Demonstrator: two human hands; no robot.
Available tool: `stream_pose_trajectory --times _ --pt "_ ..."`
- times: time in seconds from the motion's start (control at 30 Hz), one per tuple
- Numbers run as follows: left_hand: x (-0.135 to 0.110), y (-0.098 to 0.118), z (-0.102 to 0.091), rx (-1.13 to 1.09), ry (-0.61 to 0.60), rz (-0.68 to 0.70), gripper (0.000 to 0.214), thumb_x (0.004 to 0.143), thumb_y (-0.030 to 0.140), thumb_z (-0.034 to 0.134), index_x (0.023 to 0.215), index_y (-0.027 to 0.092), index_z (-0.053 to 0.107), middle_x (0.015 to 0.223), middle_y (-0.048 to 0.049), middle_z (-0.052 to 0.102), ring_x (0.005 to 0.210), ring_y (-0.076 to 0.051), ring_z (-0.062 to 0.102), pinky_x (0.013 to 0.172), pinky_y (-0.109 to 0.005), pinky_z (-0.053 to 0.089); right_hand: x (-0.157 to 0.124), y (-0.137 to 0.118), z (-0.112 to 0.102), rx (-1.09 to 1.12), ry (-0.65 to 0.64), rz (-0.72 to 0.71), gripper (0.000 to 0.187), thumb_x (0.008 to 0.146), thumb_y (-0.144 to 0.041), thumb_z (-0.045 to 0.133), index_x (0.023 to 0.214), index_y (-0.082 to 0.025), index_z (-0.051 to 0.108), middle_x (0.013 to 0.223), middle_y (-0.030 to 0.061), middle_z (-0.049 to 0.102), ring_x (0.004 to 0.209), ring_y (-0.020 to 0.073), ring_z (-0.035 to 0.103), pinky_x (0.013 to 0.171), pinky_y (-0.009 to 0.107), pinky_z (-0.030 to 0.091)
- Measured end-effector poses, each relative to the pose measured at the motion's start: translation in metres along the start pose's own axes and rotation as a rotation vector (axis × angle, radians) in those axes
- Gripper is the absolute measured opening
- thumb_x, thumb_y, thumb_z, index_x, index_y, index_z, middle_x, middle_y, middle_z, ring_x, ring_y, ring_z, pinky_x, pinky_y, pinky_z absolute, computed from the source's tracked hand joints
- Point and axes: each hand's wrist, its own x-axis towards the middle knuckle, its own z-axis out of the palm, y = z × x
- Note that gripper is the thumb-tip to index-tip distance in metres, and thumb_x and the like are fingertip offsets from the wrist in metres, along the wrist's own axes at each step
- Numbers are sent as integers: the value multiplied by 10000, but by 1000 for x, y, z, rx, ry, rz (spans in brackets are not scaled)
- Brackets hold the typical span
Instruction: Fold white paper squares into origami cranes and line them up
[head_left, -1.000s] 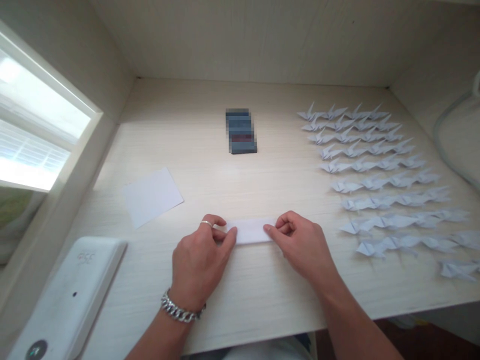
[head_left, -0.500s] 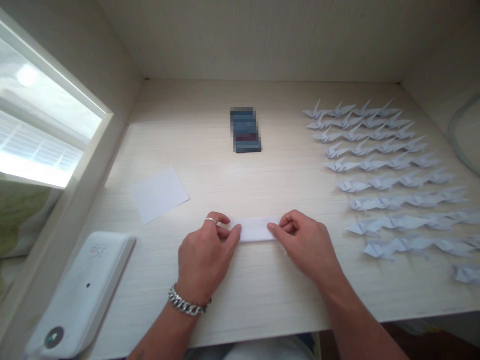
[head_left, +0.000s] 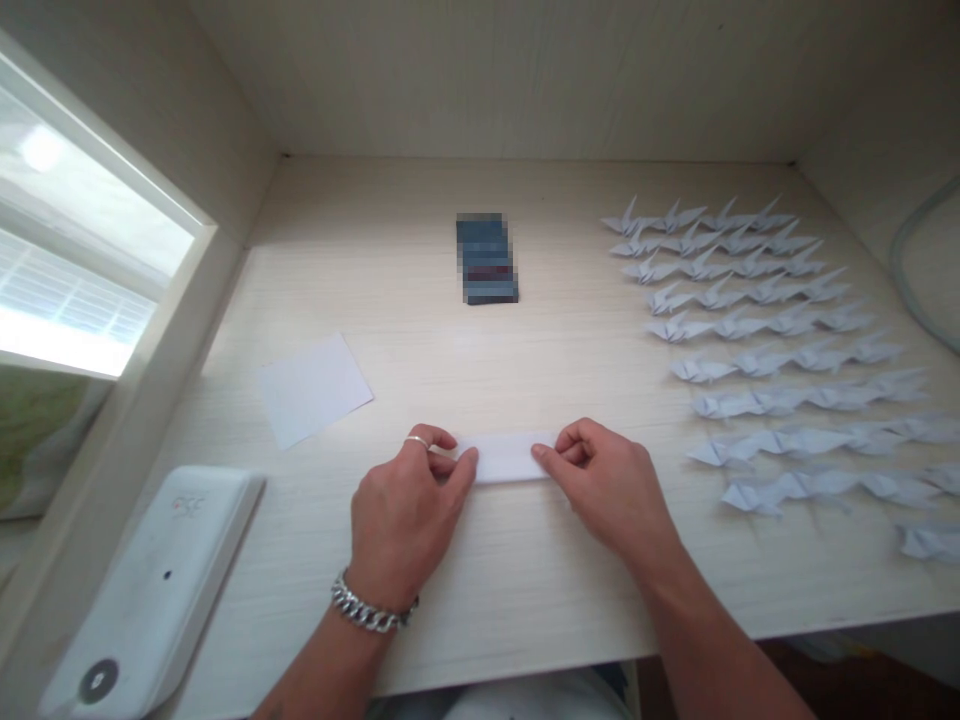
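Near the front of the desk (head_left: pixel 517 575), held a folded paper strip (head_left: pixel 510 458) flat.
Pinched one end in the left hand (head_left: pixel 409 505), the other in the right hand (head_left: pixel 611 490); seemingly mid-crease, and probably called next for even pressure along the fold.

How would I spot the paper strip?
On the pale desk, toward the front, find the left hand and right hand. The white paper strip lies between them: long and narrow, unlike the broader loose sheet or spiky paper cranes.
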Motion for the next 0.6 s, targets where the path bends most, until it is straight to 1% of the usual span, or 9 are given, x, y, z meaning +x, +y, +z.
stream_pose_trajectory --times 0.13,0.37,0.6 --pt "0 1 0 12 1 8 248 823 494 523 909 268 581 741 35 756 783 -239 706 660 -322 446 0 0 0 2 4 -11 196 763 -414 643 676 -242 607 619 -35 680 612 172 618 582 282 387" --pt "-1 1 0 25 1 18 251 826 494 525 913 265 580 753 24 757 783 -241 706 669 -328 451 0 1 1 13 12 -29 194 769 -404 634 680 -233 609 624 -14 683 610 179 618 570 279 381" --pt "0 0 0 32 -15 1 254 827 500 520 914 268 575 742 31 754 772 -236 705 672 -327 445 0 -1 -1 8 4 -10 188 772 -399 635 684 -235 606 640 -22 685 629 173 615 580 276 382"
